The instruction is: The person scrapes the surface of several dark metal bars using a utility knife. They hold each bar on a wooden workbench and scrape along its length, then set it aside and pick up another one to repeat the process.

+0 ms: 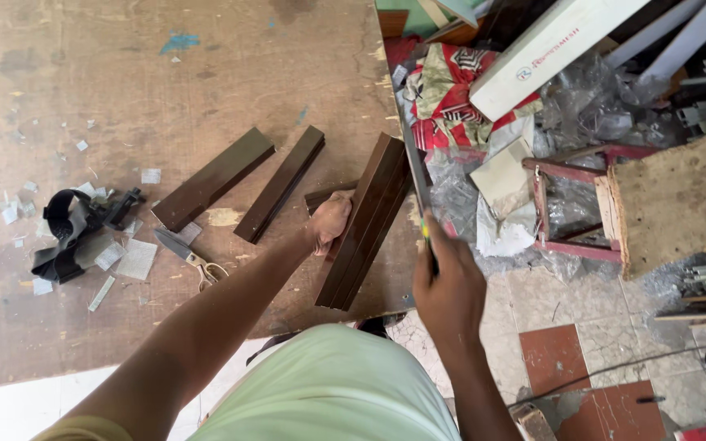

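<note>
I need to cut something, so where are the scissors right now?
In the head view, the scissors lie on the brown table, left of the left hand, just below the leftmost dark brown bar and right of the black strap.

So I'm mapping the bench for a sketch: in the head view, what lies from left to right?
Black strap → scissors → first brown bar → second brown bar → left hand on brown profile → right hand holding long blade → red stool.

Smooth brown semi-gloss metal profile (pixel 365 224), worn matt wooden table (pixel 165 73), crinkled glossy plastic sheeting (pixel 590 110), rough board (pixel 672 200)
</note>
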